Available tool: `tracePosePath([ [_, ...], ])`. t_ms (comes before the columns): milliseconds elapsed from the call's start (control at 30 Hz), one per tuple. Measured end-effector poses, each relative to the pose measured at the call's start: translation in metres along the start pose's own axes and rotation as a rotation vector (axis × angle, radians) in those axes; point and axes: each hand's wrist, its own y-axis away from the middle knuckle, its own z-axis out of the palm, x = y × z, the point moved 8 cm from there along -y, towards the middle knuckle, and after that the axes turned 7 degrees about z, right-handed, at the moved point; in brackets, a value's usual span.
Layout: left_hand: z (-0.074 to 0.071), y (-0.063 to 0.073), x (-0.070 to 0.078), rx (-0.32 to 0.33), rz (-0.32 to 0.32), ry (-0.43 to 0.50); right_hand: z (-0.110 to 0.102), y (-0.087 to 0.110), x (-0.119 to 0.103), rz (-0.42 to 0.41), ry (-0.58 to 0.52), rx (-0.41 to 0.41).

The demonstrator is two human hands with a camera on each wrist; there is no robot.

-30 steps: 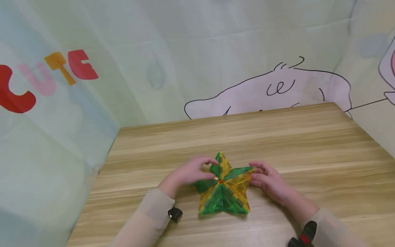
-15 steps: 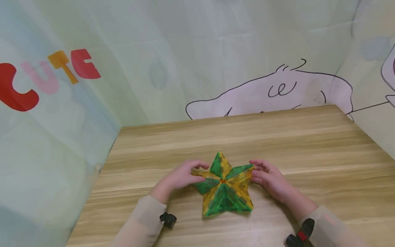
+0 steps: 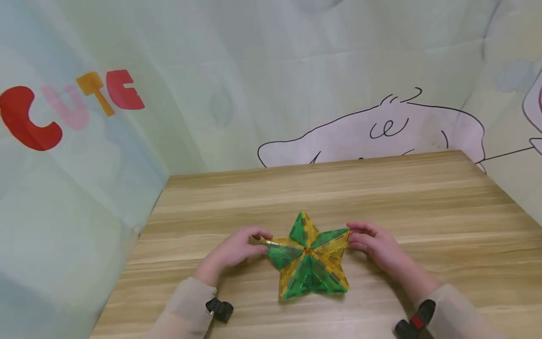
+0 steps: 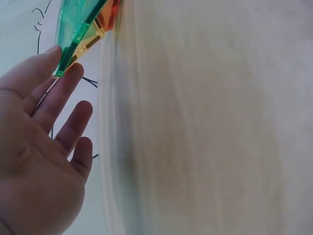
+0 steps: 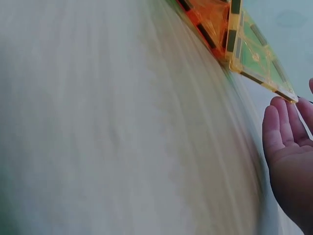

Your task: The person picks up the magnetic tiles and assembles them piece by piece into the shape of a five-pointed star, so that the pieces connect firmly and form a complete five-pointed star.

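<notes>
A star built of translucent green and yellow magnetic tiles (image 3: pixel 311 270) stands on the wooden table, its centre raised. In the head view my left hand (image 3: pixel 237 247) is at the star's left point. The left wrist view shows that hand (image 4: pixel 44 142) pinching the green-edged tip (image 4: pixel 66 61) between thumb and index finger, the other fingers loosely bent. On the opposite side my right hand (image 3: pixel 377 247) holds the right-hand point by its tip. In the right wrist view the fingers of that hand (image 5: pixel 291 152) meet the yellow-edged corner (image 5: pixel 266 83); its thumb is mostly cut off.
The wood-grain table (image 3: pixel 220 197) reaches back to a pale cloth backdrop (image 3: pixel 190 94) with coloured letters and a line-drawn cartoon figure. A dark wrist device (image 3: pixel 220 310) is on the left sleeve, another (image 3: pixel 417 320) on the right.
My left hand has drawn back leftward from near the star's centre to the tip of its left point. The star has shifted slightly right; my right hand stays at its point.
</notes>
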Motion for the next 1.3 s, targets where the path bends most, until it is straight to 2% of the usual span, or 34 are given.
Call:
tracePosePath([
  [233,0.0,0.0,-0.006,0.02,-0.044,0.05,-0.007,-0.001,-0.002,0.022,0.104,0.019],
  [367,0.0,-0.001,-0.007,0.027,-0.054,0.048,-0.008,-0.001,-0.004,0.026,0.156,0.024],
  [800,-0.001,0.001,-0.004,0.038,-0.035,0.021,-0.007,-0.003,-0.01,0.013,0.196,-0.007],
  [1000,-0.001,0.001,-0.005,0.046,-0.048,0.019,-0.008,-0.002,-0.012,0.019,0.217,-0.002],
  [1100,-0.001,0.0,-0.006,0.046,-0.056,0.016,-0.008,-0.001,-0.014,0.008,0.263,-0.002],
  [1300,-0.005,0.001,-0.004,0.058,-0.063,-0.017,-0.011,0.001,-0.02,-0.013,0.422,0.026],
])
